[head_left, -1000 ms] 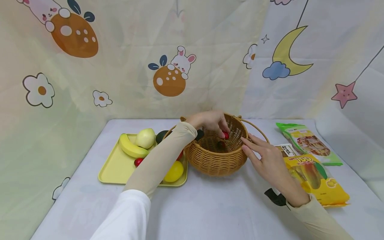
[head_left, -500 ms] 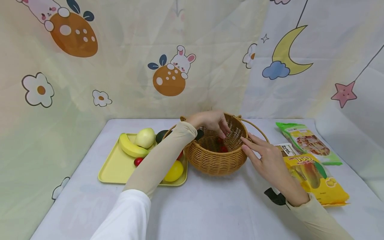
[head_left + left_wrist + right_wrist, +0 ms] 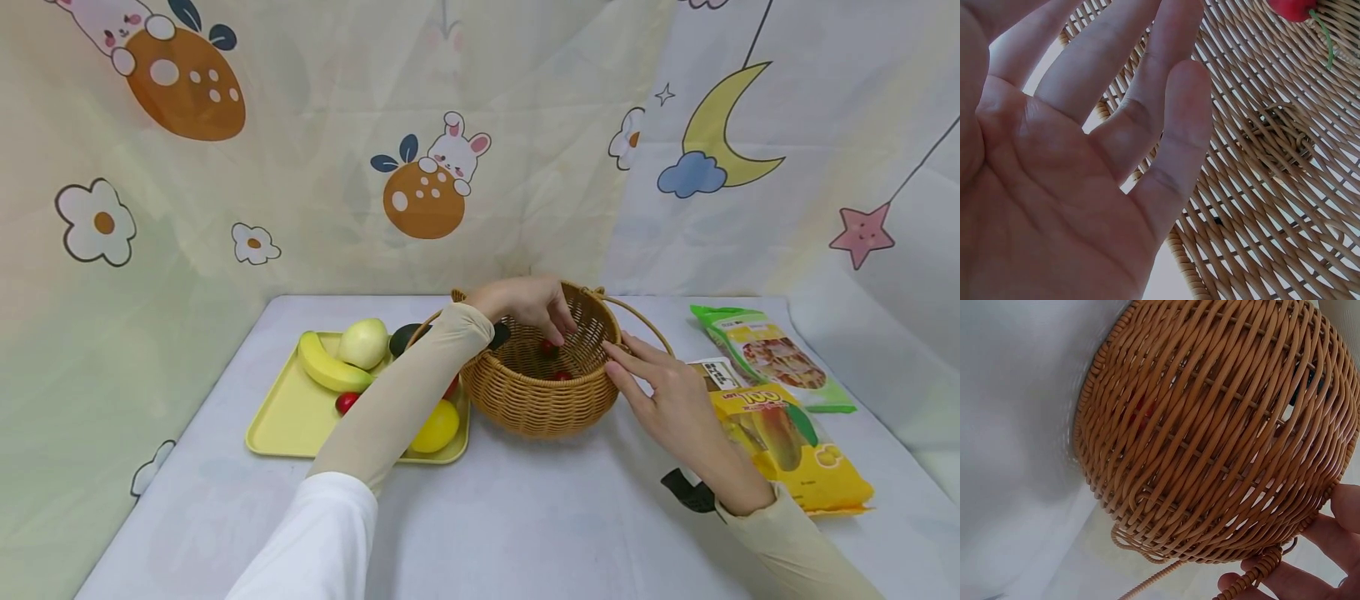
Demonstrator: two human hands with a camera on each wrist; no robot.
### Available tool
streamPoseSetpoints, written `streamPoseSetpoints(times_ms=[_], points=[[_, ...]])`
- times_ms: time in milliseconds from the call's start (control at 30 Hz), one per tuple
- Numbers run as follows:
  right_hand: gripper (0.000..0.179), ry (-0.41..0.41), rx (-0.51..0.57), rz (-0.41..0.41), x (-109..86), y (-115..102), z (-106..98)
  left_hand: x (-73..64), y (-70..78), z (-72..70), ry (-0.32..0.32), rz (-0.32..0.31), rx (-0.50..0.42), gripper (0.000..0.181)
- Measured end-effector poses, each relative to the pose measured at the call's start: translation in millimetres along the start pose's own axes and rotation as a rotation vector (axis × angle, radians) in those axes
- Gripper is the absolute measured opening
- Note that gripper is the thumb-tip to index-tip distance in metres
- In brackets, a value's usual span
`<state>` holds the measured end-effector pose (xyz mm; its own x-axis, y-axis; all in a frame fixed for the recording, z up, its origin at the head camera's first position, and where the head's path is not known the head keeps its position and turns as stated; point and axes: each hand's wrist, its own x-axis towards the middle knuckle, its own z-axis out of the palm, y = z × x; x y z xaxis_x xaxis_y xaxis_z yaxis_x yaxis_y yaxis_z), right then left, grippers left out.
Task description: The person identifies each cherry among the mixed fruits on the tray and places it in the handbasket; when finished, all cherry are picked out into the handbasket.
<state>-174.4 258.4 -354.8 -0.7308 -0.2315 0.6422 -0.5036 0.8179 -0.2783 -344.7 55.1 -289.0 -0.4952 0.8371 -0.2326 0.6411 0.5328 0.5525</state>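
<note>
Left hand point(image 3: 525, 302) loose inside a round wicker basket point(image 3: 540, 410), right hand point(image 3: 667, 387) at its rim
The basket is woven from tan strands, round-bellied with a bound edge, and a thin handle point(image 3: 637, 315) curves down on its right. The left hand's fingers dip in, slightly spread and loosely bent, gripping nothing visible. A smooth red fruit point(image 3: 550, 347) sits just under those fingertips — whether they touch, I cannot tell — and a second red fruit point(image 3: 563, 377) lies nearer, apart from them; the left wrist view shows a thin green stem on one. The right hand's fingers rest fairly straight on the right rim. To the left, a flat yellow tray point(image 3: 292, 421) bears a curved banana point(image 3: 330, 368); to the right lie shiny plastic packets point(image 3: 787, 450)
</note>
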Motion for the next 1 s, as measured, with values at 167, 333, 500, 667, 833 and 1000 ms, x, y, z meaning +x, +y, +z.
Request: streamPoseSetpoints(times_ms=[167, 333, 500, 667, 833, 1000], points=[[0.033, 0.002, -0.002, -0.003, -0.3, 0, -1, -1.0, 2.1, -0.7, 0.006, 0.0, 0.009, 0.035], [0.033, -0.004, -0.001, -0.003, -0.2, 0, -1, -5.0, 3.4, -4.7, 0.027, 0.018, 0.023, 0.037], [0.034, -0.007, 0.004, 0.006, 0.0, 0, -2, -16.3, 8.1, -17.1, 0.08, 0.051, -0.003, 0.037], [0.035, -0.008, 0.008, 0.011, -0.1, -1, -3, -41.4, 10.8, -32.1, 0.179, 0.1, -0.056, 0.037], [0.036, -0.018, 0.004, 0.008, -0.7, -1, -2, -87.0, -4.7, -38.2, 0.306, 0.115, -0.054, 0.036], [0.036, -0.008, -0.007, -0.001, -1.1, 0, -2, -144.7, -27.1, -33.6, 0.427, 0.002, 0.025, 0.033]])
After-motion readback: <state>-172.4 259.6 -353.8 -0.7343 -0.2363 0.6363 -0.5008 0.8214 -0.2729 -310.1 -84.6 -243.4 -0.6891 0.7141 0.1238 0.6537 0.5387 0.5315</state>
